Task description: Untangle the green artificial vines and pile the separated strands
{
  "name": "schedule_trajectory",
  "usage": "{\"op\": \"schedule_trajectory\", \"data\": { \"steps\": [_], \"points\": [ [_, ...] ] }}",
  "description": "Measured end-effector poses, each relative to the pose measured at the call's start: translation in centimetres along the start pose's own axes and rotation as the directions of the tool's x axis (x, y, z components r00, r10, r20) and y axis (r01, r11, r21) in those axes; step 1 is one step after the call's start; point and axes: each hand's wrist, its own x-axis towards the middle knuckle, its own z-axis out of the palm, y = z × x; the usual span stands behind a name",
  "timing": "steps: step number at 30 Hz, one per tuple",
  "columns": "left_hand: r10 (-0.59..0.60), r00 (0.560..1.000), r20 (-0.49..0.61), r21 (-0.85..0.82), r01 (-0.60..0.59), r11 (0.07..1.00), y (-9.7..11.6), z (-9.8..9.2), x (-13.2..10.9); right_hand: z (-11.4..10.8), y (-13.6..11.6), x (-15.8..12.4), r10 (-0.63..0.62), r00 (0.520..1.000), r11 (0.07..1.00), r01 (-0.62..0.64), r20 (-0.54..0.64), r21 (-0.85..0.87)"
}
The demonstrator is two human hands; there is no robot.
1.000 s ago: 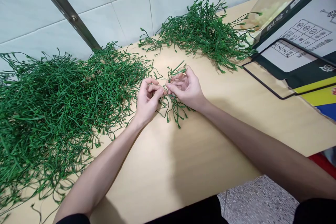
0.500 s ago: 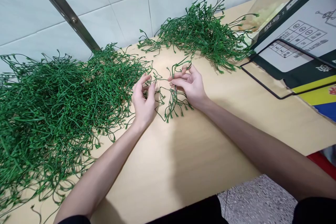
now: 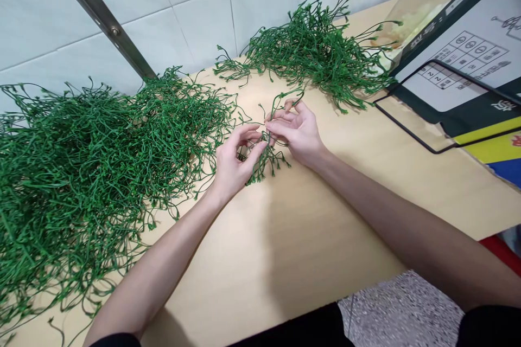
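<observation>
My right hand (image 3: pixel 300 133) is closed in a pinch on a small sprig of green plastic stems (image 3: pixel 279 102), with thin stalks rising above the fingers and tipped ends fanning out below. My left hand (image 3: pixel 236 160) has its thumb and fingertips curled round the lower stalks of the same sprig, right beside the right fingertips. The left palm hides part of the sprig. Close behind the left hand spreads a large heap of similar green stems (image 3: pixel 93 173). A smaller pile of green stems (image 3: pixel 309 54) lies beyond the right hand, near the wall.
The pale wooden table (image 3: pixel 220 276) carries both piles. White wall tiles (image 3: pixel 203 27) and a slanting metal post (image 3: pixel 109 24) stand behind. At right is a printed carton (image 3: pixel 459 65) with a black wire loop (image 3: pixel 411 135) before it, and a clear plastic bag (image 3: pixel 423 0) behind.
My left hand has moved right, from the large heap's edge to the sprig, and its fingers have come in round the stalks. The right hand has shifted only slightly, still pinching.
</observation>
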Motion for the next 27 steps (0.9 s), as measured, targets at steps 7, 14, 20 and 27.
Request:
{"op": "schedule_trajectory", "data": {
  "steps": [7, 14, 20, 27],
  "points": [
    [0.002, 0.999, -0.045, -0.019, -0.003, 1.0, 0.0, -0.1, -0.1, 0.0, -0.3, 0.1, 0.045, 0.999, 0.998, -0.044, -0.012, 0.043],
    [-0.207, 0.977, -0.047, -0.236, 0.191, 0.953, 0.9, -0.2, 0.2, 0.0, -0.3, 0.1, 0.065, 0.998, 0.997, -0.064, -0.005, 0.052],
    [-0.275, 0.959, -0.068, -0.224, 0.254, 0.941, 0.9, -0.1, 0.4, -0.1, 0.0, 0.2, 0.052, 0.998, 0.997, -0.054, 0.027, 0.057],
    [-0.038, 0.999, -0.026, 0.054, 0.04, 0.998, 0.3, -0.2, 0.4, -0.1, 0.1, 0.1, 0.05, 0.997, 0.997, -0.053, 0.051, 0.052]
  ]
}}
